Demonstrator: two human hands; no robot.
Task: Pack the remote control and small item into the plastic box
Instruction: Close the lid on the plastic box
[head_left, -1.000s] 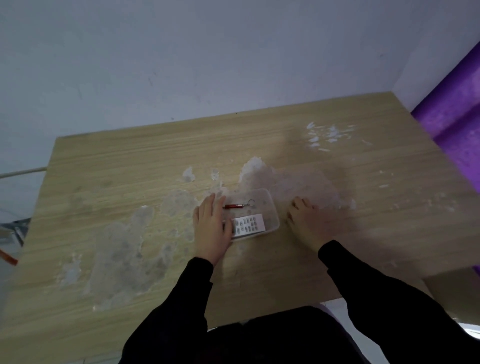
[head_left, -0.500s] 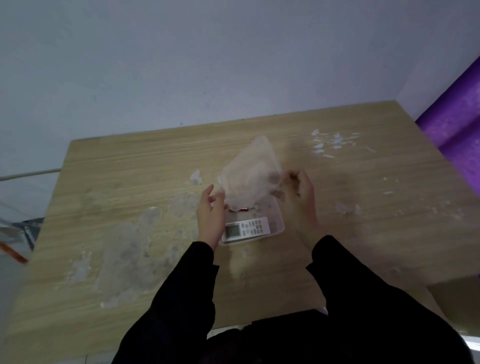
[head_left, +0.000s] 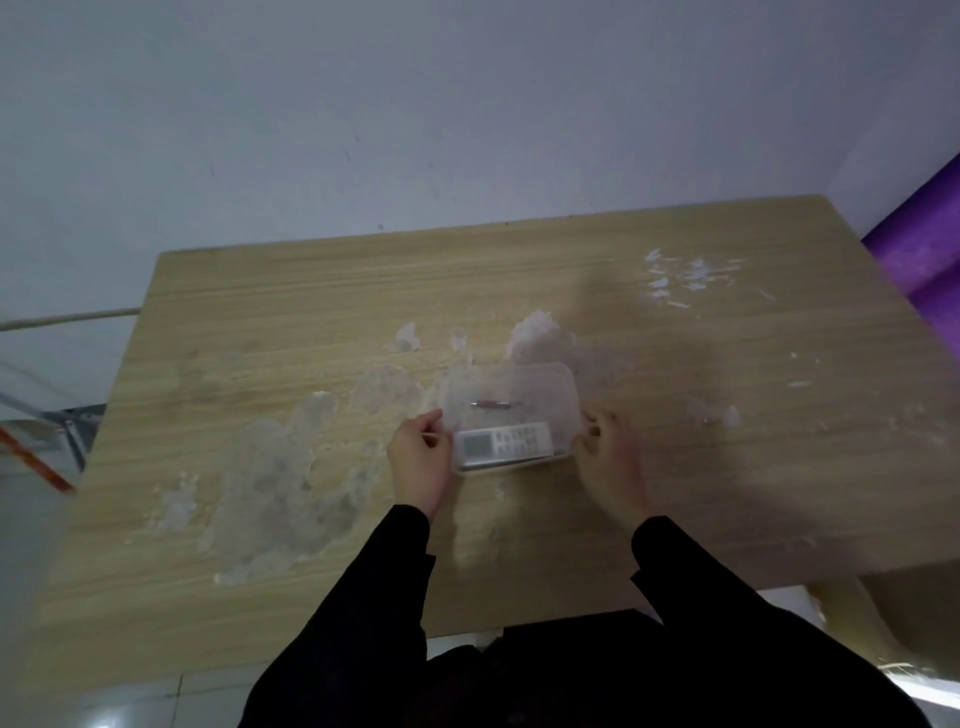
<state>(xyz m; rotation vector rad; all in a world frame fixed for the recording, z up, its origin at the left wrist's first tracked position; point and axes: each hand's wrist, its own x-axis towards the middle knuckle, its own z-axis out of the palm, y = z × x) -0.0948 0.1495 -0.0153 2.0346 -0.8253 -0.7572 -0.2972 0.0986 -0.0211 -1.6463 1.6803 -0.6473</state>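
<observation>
The wooden table (head_left: 311, 291) (white-smeared) bears the plastic box (head_left: 563, 387).

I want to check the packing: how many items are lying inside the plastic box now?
2. The remote control lies along the near side of the plastic box; the small red item lies behind it, toward the far side. Nothing else shows through the cloudy plastic.

Bare room: scuffed wooden table (head_left: 311, 322) against plain white wall (head_left: 415, 114).
</observation>
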